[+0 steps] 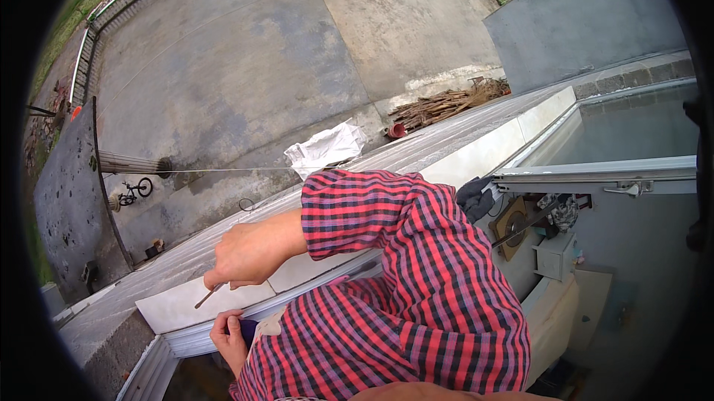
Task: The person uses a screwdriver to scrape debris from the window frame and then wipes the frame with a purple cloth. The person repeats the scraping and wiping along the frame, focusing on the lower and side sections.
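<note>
My right hand [248, 253], in a red and black checked sleeve, reaches across to the left above the pale tiled sill [187, 309]. It is shut on a slim metal tool [207, 296], its handle hidden in the fist and its tip pointing down-left over the tiles. Lower down, my left hand [230, 339] rests with bent fingers at the inner edge of the white window frame [196, 343], beside a dark purple thing [248, 332]. Whether the left fingers grip anything cannot be told.
A glazed sash [602, 168] with a handle stands at the right. A dark cloth [475, 199] lies by the frame. Far below are a concrete yard [223, 66], a white sheet [326, 144], stacked sticks [438, 108] and a bicycle [134, 192]. Indoors is a small white cabinet [553, 256].
</note>
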Tool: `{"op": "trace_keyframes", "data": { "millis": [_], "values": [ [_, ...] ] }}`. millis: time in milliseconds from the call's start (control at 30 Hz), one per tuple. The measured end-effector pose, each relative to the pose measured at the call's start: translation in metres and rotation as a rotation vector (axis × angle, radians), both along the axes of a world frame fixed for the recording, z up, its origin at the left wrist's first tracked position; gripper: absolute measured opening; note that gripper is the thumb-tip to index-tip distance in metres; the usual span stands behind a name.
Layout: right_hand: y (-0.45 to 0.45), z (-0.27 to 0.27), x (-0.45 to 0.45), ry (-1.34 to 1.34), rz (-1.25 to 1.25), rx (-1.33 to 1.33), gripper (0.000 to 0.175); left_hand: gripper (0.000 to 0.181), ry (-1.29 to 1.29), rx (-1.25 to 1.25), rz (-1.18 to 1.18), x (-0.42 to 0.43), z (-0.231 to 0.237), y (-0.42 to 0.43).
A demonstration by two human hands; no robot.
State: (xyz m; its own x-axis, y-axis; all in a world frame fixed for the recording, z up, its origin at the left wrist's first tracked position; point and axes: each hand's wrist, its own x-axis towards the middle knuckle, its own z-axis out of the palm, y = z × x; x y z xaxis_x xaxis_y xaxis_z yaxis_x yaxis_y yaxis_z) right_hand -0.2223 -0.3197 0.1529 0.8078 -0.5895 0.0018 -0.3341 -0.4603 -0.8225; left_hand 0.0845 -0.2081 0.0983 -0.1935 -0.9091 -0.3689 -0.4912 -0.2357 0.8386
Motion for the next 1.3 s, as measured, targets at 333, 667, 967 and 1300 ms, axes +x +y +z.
{"op": "trace_keyframes", "data": {
  "millis": [333,667,967,1300],
  "values": [
    [0.041,-0.015,0.034,-0.057,0.042,0.015,0.036,0.059,0.387,-0.063,0.119,-0.012,-0.013,0.006],
    [0.066,0.023,0.016,0.320,-0.010,-0.225,0.036,0.058,0.681,-0.122,0.168,-0.012,-0.009,0.006],
    [0.157,0.078,-0.067,0.350,-0.493,0.111,0.038,0.034,0.116,-0.177,-0.094,0.009,0.013,0.050],
    [0.193,0.042,-0.043,0.407,-0.294,0.016,0.029,0.041,-0.042,-0.217,-0.248,-0.015,0.030,0.071]
  ]
}}
